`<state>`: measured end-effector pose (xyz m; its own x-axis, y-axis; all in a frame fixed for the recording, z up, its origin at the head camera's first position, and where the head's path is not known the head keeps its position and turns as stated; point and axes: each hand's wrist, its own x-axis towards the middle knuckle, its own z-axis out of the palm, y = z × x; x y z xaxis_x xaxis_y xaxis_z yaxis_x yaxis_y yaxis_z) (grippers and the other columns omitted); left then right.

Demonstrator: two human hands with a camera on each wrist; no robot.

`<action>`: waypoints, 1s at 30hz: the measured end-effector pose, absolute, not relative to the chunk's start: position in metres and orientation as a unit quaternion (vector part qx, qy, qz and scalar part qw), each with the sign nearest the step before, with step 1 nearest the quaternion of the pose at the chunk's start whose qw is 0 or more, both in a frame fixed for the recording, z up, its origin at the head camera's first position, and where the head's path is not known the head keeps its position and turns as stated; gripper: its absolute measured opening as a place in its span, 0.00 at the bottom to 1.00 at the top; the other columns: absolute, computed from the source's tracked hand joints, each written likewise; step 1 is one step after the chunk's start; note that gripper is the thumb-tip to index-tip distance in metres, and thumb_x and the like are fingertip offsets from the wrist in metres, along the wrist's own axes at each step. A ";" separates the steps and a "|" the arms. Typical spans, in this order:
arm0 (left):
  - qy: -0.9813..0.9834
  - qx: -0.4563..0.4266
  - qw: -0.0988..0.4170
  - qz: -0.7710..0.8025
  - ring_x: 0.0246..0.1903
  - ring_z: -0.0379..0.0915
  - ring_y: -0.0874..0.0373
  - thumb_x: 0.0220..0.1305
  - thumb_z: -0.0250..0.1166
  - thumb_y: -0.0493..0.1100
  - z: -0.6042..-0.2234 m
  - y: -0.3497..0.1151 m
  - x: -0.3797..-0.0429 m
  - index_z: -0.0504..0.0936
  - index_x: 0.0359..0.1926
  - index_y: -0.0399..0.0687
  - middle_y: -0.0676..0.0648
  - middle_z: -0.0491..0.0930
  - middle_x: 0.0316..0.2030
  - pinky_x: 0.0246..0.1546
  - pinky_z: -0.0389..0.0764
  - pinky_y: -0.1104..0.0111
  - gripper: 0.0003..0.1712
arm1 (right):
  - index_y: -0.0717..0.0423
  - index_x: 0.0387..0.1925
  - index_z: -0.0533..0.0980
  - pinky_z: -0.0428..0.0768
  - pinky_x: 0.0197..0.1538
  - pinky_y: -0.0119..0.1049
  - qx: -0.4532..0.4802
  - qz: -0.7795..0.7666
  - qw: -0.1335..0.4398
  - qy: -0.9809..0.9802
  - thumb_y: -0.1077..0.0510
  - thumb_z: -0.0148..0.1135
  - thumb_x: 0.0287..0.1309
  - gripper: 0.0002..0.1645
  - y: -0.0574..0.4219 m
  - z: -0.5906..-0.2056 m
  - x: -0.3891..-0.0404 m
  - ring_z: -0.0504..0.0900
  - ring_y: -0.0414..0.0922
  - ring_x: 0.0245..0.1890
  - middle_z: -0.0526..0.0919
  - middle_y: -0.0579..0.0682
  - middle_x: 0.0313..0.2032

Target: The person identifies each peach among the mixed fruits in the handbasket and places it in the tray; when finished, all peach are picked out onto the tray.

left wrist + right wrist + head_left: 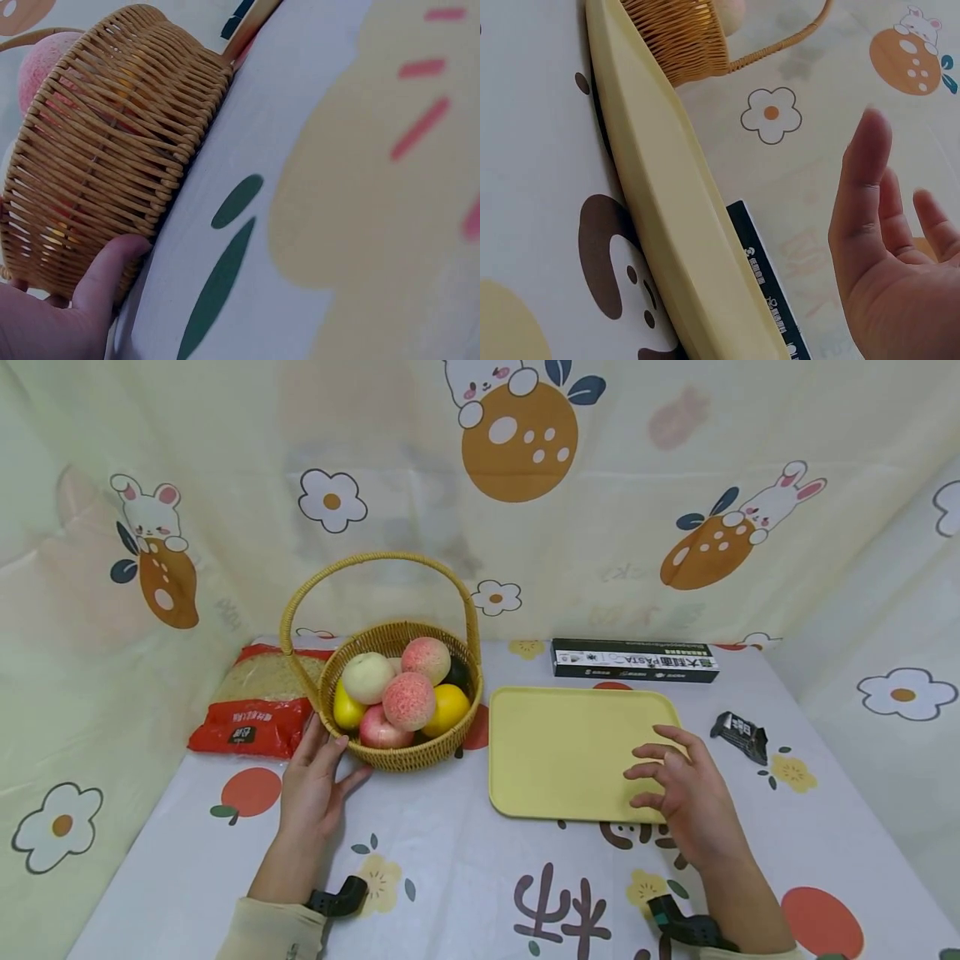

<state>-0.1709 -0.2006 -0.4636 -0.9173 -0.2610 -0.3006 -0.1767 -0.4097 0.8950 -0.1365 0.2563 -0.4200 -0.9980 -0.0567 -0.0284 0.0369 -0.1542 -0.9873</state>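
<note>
A woven wicker basket [408, 758] with a tall hoop handle stands left of centre, filled with fruit such as peaches [408, 701], a yellow lemon-like fruit [447, 710] and a pale round fruit [367, 677]. My left hand [313, 789] touches the basket's front left side, its fingers extended and thumb spread. In the left wrist view, the thumb [112, 274] lies along the wicker near the base. Over the right edge of a yellow tray [570, 752] hovers my right hand [693, 797], fingers loosely bent and holding nothing.
Behind the left hand lies a red and clear food packet [258, 710], partly covered by the basket. A black pasta box [635, 661] lies behind the tray. To the tray's right is a small black wrapped snack [741, 737]. Patterned cloth hangs on the back and sides.
</note>
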 end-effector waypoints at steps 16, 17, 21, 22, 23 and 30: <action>-0.539 0.206 0.027 -0.816 0.77 0.61 0.53 0.79 0.60 0.44 -0.464 -0.202 -0.170 0.63 0.77 0.88 0.61 0.56 0.83 0.55 0.88 0.51 0.37 | 0.46 0.75 0.54 0.90 0.54 0.53 -0.126 -0.816 0.053 0.561 0.57 0.34 0.82 0.25 0.271 -0.418 -0.145 0.84 0.49 0.60 0.76 0.52 0.63; -0.540 0.206 0.027 -0.815 0.76 0.62 0.53 0.79 0.61 0.44 -0.464 -0.202 -0.170 0.63 0.77 0.88 0.61 0.56 0.83 0.54 0.88 0.52 0.37 | 0.46 0.76 0.54 0.90 0.55 0.54 -0.127 -0.809 0.054 0.571 0.58 0.36 0.82 0.26 0.270 -0.416 -0.146 0.84 0.50 0.61 0.74 0.53 0.65; -0.546 0.206 0.026 -0.812 0.76 0.62 0.52 0.79 0.61 0.45 -0.465 -0.201 -0.170 0.63 0.77 0.89 0.60 0.56 0.83 0.53 0.89 0.53 0.37 | 0.43 0.77 0.54 0.90 0.53 0.54 -0.117 -0.778 0.056 0.615 0.63 0.45 0.78 0.32 0.258 -0.404 -0.153 0.82 0.48 0.65 0.68 0.54 0.69; -0.547 0.205 0.026 -0.811 0.76 0.62 0.52 0.79 0.61 0.45 -0.465 -0.201 -0.170 0.63 0.77 0.89 0.60 0.56 0.83 0.53 0.89 0.54 0.37 | 0.43 0.78 0.54 0.90 0.52 0.53 -0.121 -0.769 0.058 0.625 0.64 0.48 0.77 0.34 0.253 -0.400 -0.155 0.81 0.48 0.65 0.67 0.54 0.69; -0.548 0.205 0.026 -0.811 0.76 0.62 0.52 0.79 0.61 0.45 -0.465 -0.201 -0.170 0.62 0.77 0.89 0.60 0.56 0.83 0.53 0.89 0.54 0.37 | 0.42 0.78 0.55 0.90 0.52 0.52 -0.126 -0.757 0.059 0.638 0.65 0.51 0.76 0.36 0.248 -0.395 -0.158 0.81 0.47 0.66 0.67 0.53 0.69; -0.551 0.201 0.030 -0.810 0.76 0.61 0.52 0.80 0.60 0.45 -0.465 -0.200 -0.170 0.61 0.78 0.88 0.60 0.57 0.83 0.51 0.90 0.56 0.37 | 0.47 0.77 0.59 0.91 0.52 0.44 -0.190 -0.676 0.064 0.709 0.72 0.67 0.63 0.47 0.200 -0.364 -0.183 0.74 0.48 0.71 0.66 0.52 0.71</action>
<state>-0.1698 -0.2004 -0.4647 -0.9174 -0.2701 -0.2922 -0.1725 -0.3918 0.9037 -0.1826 0.1995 -0.3636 -0.9196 -0.3555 0.1671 -0.1836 0.0130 -0.9829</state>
